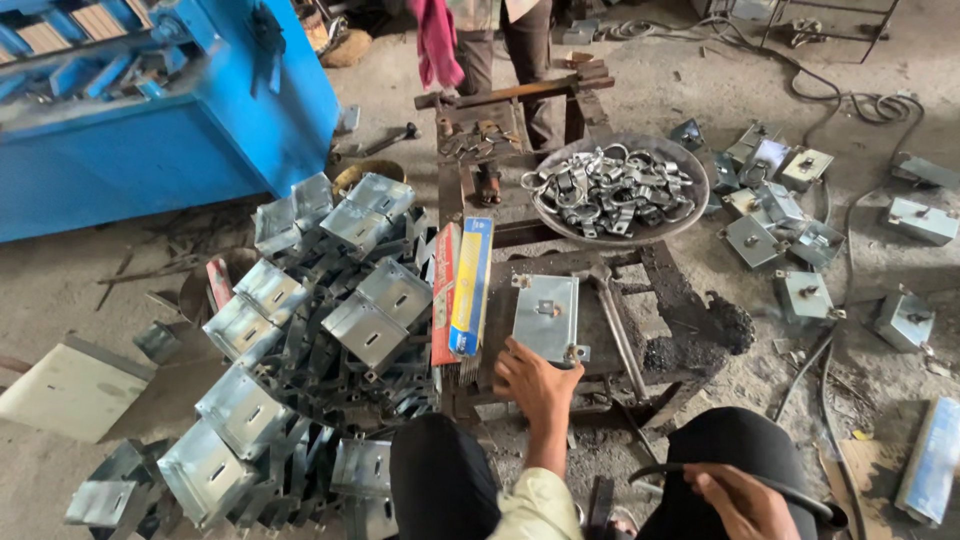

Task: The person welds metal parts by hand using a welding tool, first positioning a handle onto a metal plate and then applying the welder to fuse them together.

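Right hand (735, 498): seen nearest the camera, by the right knee; the fingers are curled tight around a black cable (790, 490).
Left hand (535, 385): stretched forward between the knees; the fingers are pressed down on the near edge of a grey metal box plate (546, 315).
Box plate: laid flat on a dark, sooty welding stand (680, 300) that serves as the bench, straight ahead of the person.
Electrode packets (462, 290): red and blue-yellow, propped upright just left of the plate.
Box heap (310, 330): many folded metal boxes are piled on the floor to the left.
Pan of clamps (618, 188): set at the far end of the stand.
Another person (500, 40): only the legs are shown, beyond the stand.
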